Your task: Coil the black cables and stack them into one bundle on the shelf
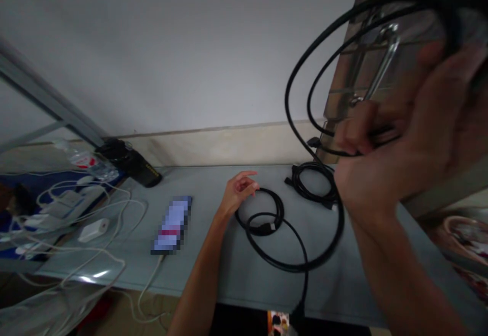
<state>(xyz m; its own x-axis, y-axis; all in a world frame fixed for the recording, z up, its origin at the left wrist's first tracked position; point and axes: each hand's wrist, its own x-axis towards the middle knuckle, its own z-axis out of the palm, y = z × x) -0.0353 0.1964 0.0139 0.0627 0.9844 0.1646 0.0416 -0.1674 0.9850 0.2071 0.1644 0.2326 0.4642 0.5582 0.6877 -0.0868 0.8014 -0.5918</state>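
My left hand (241, 192) is low over the table, thumb and fingers pinched on the edge of a coiled black cable (281, 209). A plug with a silver tip (269, 226) lies at that coil. Close to the camera and slightly blurred, my right hand (404, 138) is raised, closed around loops of black cable (290, 87). One plug (314, 143) sticks out left of its fingers. A large loop hangs from it down across the coil, and another cable end (299, 308) reaches the table's front edge. Behind lies a second coiled black cable (314, 196).
A phone (173, 224) with a white cord lies on the grey table (206, 199). Left of it are a black bottle (131, 163), a clear plastic bottle (91, 163), a white charger (93, 230) and tangled white cords. Behind stands the wall; a metal handle (383, 66) is at right.
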